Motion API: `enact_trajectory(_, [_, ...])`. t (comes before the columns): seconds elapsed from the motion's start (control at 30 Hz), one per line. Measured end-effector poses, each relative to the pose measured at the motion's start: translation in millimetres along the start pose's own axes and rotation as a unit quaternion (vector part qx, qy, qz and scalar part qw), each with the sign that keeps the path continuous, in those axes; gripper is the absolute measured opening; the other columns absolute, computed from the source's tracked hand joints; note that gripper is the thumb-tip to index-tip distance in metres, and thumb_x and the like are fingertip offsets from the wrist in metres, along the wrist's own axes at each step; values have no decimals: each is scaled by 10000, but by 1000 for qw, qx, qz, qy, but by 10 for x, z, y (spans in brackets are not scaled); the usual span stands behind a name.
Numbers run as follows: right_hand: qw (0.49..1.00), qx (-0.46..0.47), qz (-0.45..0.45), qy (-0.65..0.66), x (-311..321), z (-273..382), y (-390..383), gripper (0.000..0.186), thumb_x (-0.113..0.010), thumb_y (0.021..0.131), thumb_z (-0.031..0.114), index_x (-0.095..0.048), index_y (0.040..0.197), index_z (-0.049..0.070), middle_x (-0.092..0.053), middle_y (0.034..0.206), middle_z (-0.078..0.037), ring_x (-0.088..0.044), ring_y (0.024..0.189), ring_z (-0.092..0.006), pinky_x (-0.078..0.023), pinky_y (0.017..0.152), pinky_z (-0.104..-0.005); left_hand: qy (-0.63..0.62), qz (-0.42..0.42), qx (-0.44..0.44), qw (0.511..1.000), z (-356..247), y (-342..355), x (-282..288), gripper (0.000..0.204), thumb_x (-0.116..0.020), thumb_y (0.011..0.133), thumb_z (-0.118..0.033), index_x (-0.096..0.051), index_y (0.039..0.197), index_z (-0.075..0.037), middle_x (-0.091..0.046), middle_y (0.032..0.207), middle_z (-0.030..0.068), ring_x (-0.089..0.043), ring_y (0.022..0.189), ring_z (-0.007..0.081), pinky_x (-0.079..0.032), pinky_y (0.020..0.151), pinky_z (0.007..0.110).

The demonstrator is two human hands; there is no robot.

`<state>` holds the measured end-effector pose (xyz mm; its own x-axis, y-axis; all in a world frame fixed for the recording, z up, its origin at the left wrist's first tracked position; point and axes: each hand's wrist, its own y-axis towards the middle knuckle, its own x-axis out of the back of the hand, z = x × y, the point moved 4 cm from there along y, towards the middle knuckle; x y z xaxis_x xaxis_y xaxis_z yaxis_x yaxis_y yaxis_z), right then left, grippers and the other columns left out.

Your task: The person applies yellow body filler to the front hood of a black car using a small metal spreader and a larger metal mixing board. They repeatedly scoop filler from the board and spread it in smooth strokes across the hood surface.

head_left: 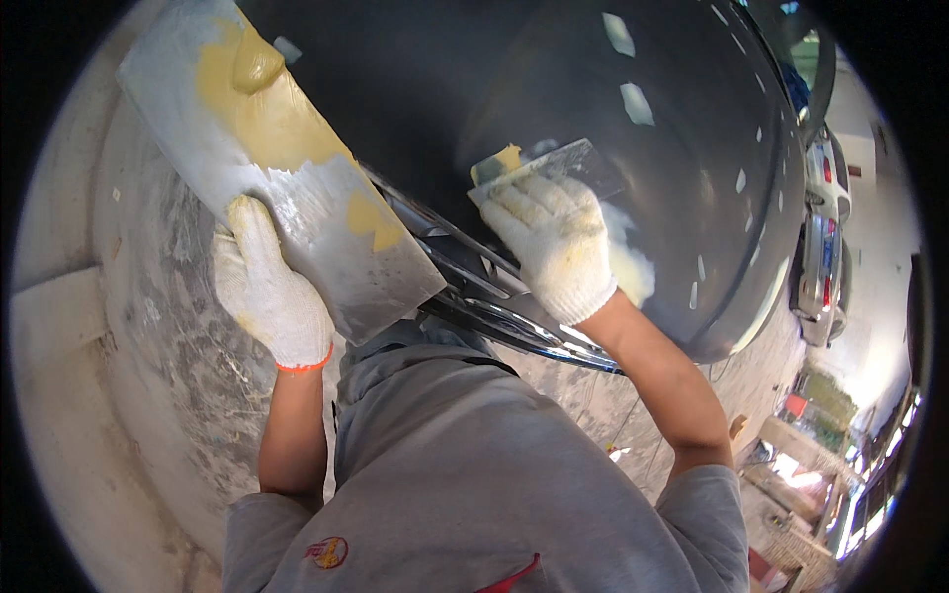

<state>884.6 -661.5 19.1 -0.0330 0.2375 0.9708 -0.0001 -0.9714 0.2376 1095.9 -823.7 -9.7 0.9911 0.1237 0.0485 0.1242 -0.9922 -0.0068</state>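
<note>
My left hand, in a white knitted glove with an orange cuff edge, grips a long metal mixing board by its near side, thumb on top. Yellow body filler is smeared over the board, with a thick lump near its far end. Gloved too, my right hand is closed on a flat putty spreader held over the dark grey car hood. Some yellow filler sits on the spreader's left corner. Beside that wrist, a pale filler patch shows on the hood; part of it is hidden.
Several small pale patches dot the hood. Its front edge and the car's grille lie close to my body. A stained concrete floor and wall are on the left. Parked cars stand farther off to the right.
</note>
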Motion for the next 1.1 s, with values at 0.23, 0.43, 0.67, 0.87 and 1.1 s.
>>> enact_trajectory(0.23, [983,-142,-110,-32,129,-46,-97,408,-749,770,73,-805,1173,98,-790,1156,-70,-735,1096,-295,-539,991,-445,-24,110,7,994,-56,242,-274,419,-658,1148,-365,-720,1156,49,-738,1100,97,-649,994,159,-542,915,328])
enact_trajectory(0.43, [936,-263,-213,-98,24,-233,225,420,-705,763,-51,-840,1140,76,-830,1127,-136,-777,1072,-365,-593,956,-470,-43,195,11,980,-154,639,-529,443,-643,1146,-375,-724,1148,61,-742,1085,109,-662,992,180,-543,914,331])
enact_trajectory(0.67, [914,-343,-171,-132,-170,-223,316,445,-747,769,4,-835,1185,134,-822,1166,-77,-746,1147,-336,-533,1004,-497,-18,208,9,978,-107,967,-549,430,-641,1139,-336,-717,1187,85,-744,1095,122,-667,987,201,-544,906,344])
enact_trajectory(0.87, [919,-326,-200,-101,-59,-190,350,425,-752,755,0,-838,1157,111,-828,1115,-98,-769,1059,-342,-567,944,-479,-25,259,2,966,-67,1060,-550,462,-643,1140,-343,-693,1258,101,-727,1152,137,-662,1021,196,-546,917,337])
enact_trajectory(1.1, [904,-365,-189,-116,-18,-416,486,458,-634,771,-83,-847,1149,64,-829,1128,-173,-790,1060,-387,-617,958,-455,-32,244,19,969,-46,1100,-555,468,-654,1138,-354,-696,1236,102,-726,1136,149,-658,1011,188,-555,903,342])
